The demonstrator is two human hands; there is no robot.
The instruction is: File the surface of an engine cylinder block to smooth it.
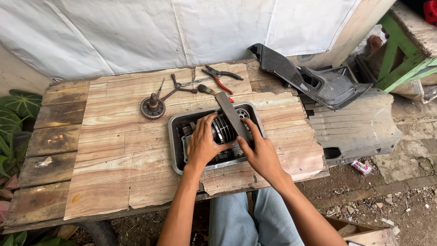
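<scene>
Two hands: both inside the metal tray (175, 136).
Left hand (203, 144): clasps the finned cylinder (224, 130) in the tray.
Right hand (261, 154): grips a flat dark bar (232, 115) laid across that cylinder.
Gear (152, 107): left of tray.
Pliers (221, 78): beyond tray.

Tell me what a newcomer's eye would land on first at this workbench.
First, the two hands at the middle of the wooden table: the left hand grips a finned engine cylinder inside a grey metal tray, while the right hand presses a flat dark file across it. Next, the toothed gear and red-handled pliers behind the tray, then the black plastic body panel off the table's right end.
</scene>
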